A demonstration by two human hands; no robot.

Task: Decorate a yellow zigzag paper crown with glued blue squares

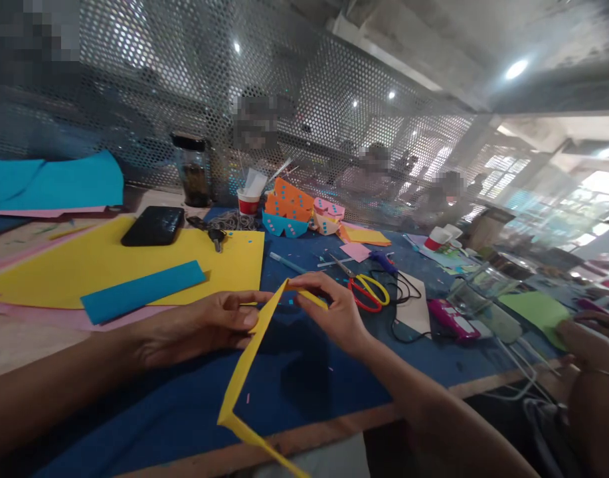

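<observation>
A: How should the person handle this step, which looks like bending and creasing the yellow paper strip (pixel 247 364)?

B: The edges probably want lining up before any crease is pressed. Paper this narrow may fold askew if the two legs drift apart at the peak.

A: And the fingers?

B: The right hand (pixel 339 309) pinches the short upper leg between thumb and forefinger, just beside the peak. The left hand (pixel 212 325) has its thumb against the long leg and a forefinger reaching behind it, so that too reads as a pinch; the other left fingers curl under, and their exact contact cannot be told.

A: Is that grip a good one?

B: It seems sound: both hands are close to the bend. A light hold, then a firm run of a fingertip along the fold, would likely give a clean line without crumpling. The loose tail may need support, lest its weight twist the work.

A: Where is the strip, and how does it look?

B: Between the two hands, held above the blue tabletop (pixel 184 411). It is plain, bright yellow and bent like a tent at the top. Lower down it turns sharply again, and the tail slants past the near table edge, out of view at the bottom. A flat blue paper strip (pixel 142 292) lies apart, on the yellow sheet (pixel 234 265).
</observation>
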